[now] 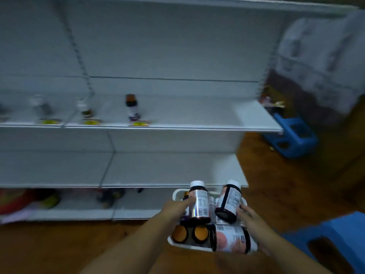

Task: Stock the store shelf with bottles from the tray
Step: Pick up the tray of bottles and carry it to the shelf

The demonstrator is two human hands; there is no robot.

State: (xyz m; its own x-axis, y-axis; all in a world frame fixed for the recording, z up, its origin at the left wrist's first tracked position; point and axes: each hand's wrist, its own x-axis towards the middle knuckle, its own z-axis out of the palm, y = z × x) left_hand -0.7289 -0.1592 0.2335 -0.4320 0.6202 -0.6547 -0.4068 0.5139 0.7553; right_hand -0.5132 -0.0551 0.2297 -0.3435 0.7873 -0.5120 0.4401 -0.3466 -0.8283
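A white tray (pixel 197 248) low in the view holds several dark bottles with white or orange caps. My left hand (pixel 177 206) grips its left side, fingers against an upright white-capped bottle (pixel 199 202). My right hand (pixel 247 213) holds the right side, next to a tilted white-capped bottle (pixel 229 202). Another bottle (pixel 231 241) lies on its side at the tray's near right. Two orange caps (pixel 190 234) show at the near left. On the white middle shelf (pixel 197 115) stands a dark orange-capped bottle (pixel 132 107), with a white-capped one (pixel 85 108) to its left.
Another blurred bottle (pixel 40 107) stands further left on the middle shelf. The lower shelf (pixel 158 171) is white. Blue plastic stools stand at the right (pixel 294 137) and near right (pixel 325 240). The floor is wood. Blurred items lie under the bottom shelf at left (pixel 29 200).
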